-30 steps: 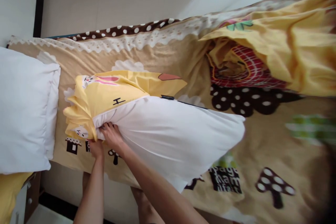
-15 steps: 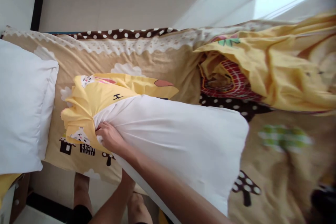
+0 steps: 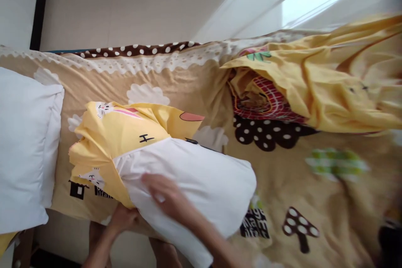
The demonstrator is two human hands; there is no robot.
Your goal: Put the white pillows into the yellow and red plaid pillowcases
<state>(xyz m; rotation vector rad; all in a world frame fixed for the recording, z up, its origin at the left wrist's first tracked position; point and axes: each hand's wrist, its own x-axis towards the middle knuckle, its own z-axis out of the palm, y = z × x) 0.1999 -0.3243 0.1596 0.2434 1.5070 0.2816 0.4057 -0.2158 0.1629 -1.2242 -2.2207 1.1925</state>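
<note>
A white pillow [image 3: 194, 176] lies on the bed, its left end inside a yellow pillowcase [image 3: 125, 130] printed with cat and rabbit faces. My left hand [image 3: 124, 217] is closed at the lower edge of the case's opening, fingers curled on the yellow cloth. Blurred by motion, my right hand [image 3: 166, 197] is over the white pillow near the opening, thumb apart from the fingers and nothing gripped. The pillow's right end sticks out of the case. What lies inside the case is hidden.
Another white pillow [image 3: 25, 150] rests at the left. A heap of yellow bedding [image 3: 339, 92] with a red checked part lies at the upper right. Under everything is a tan patterned bed sheet [image 3: 194, 83]. A pale wall [image 3: 141, 4] runs along the far side.
My right hand has let go of the pillow by the opening and moved right and down. My left hand has come up to the case's lower edge. The exposed part of the pillow looks shorter.
</note>
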